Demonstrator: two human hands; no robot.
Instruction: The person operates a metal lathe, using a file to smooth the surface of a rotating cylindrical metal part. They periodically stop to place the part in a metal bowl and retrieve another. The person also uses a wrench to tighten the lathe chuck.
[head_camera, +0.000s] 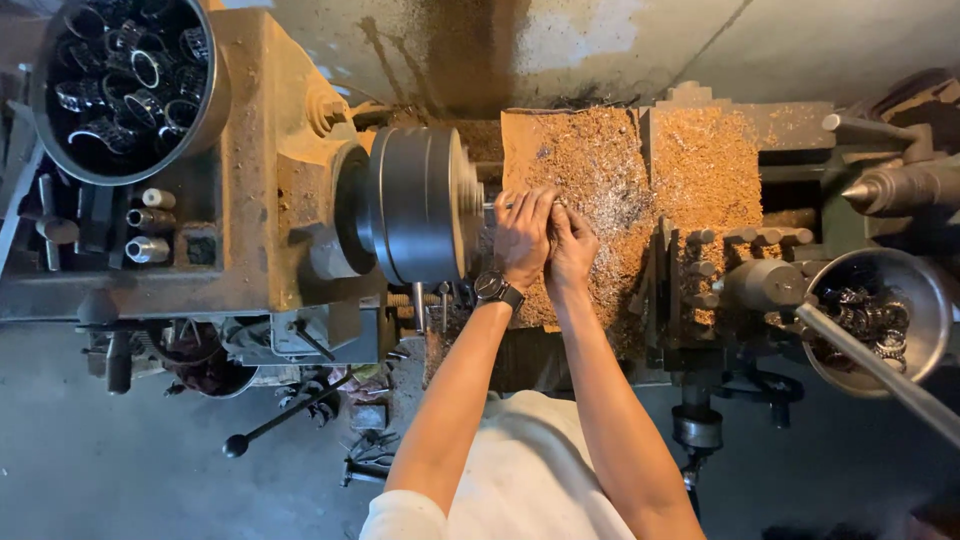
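Note:
A worn metal lathe fills the view, with its dark round chuck (415, 205) left of centre. Both my hands meet just right of the chuck face, over a small workpiece that the fingers mostly hide. My left hand (522, 235), with a dark wristwatch (497, 290) on the wrist, curls its fingers around the part at the chuck. My right hand (572, 245) presses against it from the right, fingers closed on the same spot. Brass-coloured chips (640, 170) cover the carriage behind the hands.
A round pan (125, 90) of shiny metal rings sits on the headstock at top left. Another bowl (880, 310) of rings stands at the right, with a long handle (880, 370) crossing it. The tailstock point (865, 190) is at far right. Levers hang below the lathe.

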